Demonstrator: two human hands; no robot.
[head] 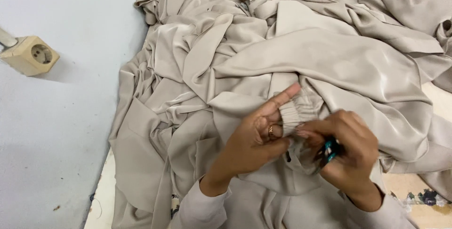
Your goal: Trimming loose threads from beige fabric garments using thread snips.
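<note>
Hands at work on the gathered cuff (295, 111) of a beige garment (329, 64), seen from the head camera. Left hand (256, 139) pinches the elastic-ruched cuff between thumb and curled fingers, index finger extended toward the far right, a ring on one finger. Right hand (351, 156) is closed around a small teal-handled cutting tool (330, 150), probably a thread snip; its blade end is hidden behind the fingers, so whether it touches the cloth cannot be told. Cuff lies near centre, between the two hands and touching both; the remaining beige fabric is heaped in loose folds toward the far side and the right. Wall (56, 130) on the left is pale blue and carries a cream socket box (30, 55), well apart from the work.

Risks, as judged from this arrangement: the tool tip sits very close to the left fingertips, so a slip could nick a finger; the slippery, satin-like cloth could slide out of the pinch; a cut taken blind among the gathers could catch the elastic casing or a seam thread instead of a loose end; the surrounding folds could also drift under the blade unnoticed
</note>
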